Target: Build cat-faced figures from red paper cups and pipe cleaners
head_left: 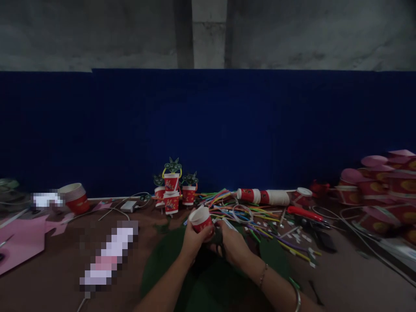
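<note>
Red-and-white paper cup (pixel 199 218) sits in the left hand (pixel 192 237), head view, above a dark green sheet (pixel 159 266) on the counter (pixel 357 277). Left grip: fingers and thumb closed round the cup's side, mouth facing up and tilted; probably held by the wall to leave the rim uncovered and steady the cup beside the other hand. Right hand (pixel 233 245): fingers curled round a dark-handled tool (pixel 229 224), likely scissors, though the light is too dim to be sure. Its pale metal part points up near the cup; can't tell whether they touch.

Cup figures (pixel 171 203) stand grouped just behind, one cup stacked on another, likely put there to be out of the way yet visible. Coloured fuzzy stems (pixel 221 200) lie loose to the right, presumably for easy reach, with cup stacks (pixel 276 197) on their sides behind. Red-handled tool (pixel 302 211) near those. Pink-topped cups (pixel 373 186) crowd the far right; pink paper (pixel 22 240) lies far left, well apart from the hands.
</note>
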Action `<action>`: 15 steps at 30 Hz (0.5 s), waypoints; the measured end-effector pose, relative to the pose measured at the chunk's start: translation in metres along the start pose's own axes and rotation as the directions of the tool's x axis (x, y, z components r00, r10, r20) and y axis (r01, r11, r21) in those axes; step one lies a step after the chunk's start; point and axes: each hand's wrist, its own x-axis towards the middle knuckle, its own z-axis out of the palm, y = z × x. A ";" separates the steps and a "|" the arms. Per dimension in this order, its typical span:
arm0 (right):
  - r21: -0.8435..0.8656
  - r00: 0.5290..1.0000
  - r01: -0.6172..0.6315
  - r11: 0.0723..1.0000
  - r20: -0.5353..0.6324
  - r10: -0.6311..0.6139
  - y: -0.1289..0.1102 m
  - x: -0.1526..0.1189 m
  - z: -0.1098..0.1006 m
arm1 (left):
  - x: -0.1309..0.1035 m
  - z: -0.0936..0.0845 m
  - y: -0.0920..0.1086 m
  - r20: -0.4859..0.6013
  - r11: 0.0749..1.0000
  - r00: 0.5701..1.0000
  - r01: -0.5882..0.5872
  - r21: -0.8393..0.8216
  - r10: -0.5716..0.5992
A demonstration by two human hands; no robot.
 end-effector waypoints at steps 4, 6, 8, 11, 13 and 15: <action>-0.159 1.000 0.017 0.987 0.019 -0.014 -0.001 -0.002 0.001 | 0.007 -0.008 0.002 -0.231 0.989 0.966 -0.095 0.114 0.119; -0.162 0.996 0.090 0.983 0.038 -0.085 0.001 -0.002 0.000 | 0.010 -0.010 0.002 -0.266 0.986 0.954 -0.110 0.124 0.140; -0.117 0.981 0.194 0.974 0.042 -0.191 0.004 -0.001 -0.004 | 0.011 -0.010 0.001 -0.245 0.985 0.958 -0.120 0.121 0.147; -0.133 0.982 0.172 0.976 -0.049 -0.180 0.014 0.007 -0.020 | 0.010 -0.008 0.001 -0.185 0.981 0.970 -0.131 0.141 0.156; -0.236 0.989 0.033 0.971 -0.129 -0.065 0.024 0.014 -0.033 | 0.008 -0.006 0.002 -0.148 0.976 0.975 -0.142 0.164 0.166; -0.359 0.990 -0.055 0.932 -0.141 0.004 0.035 0.022 -0.041 | 0.006 -0.004 0.003 -0.114 0.972 0.978 -0.150 0.179 0.172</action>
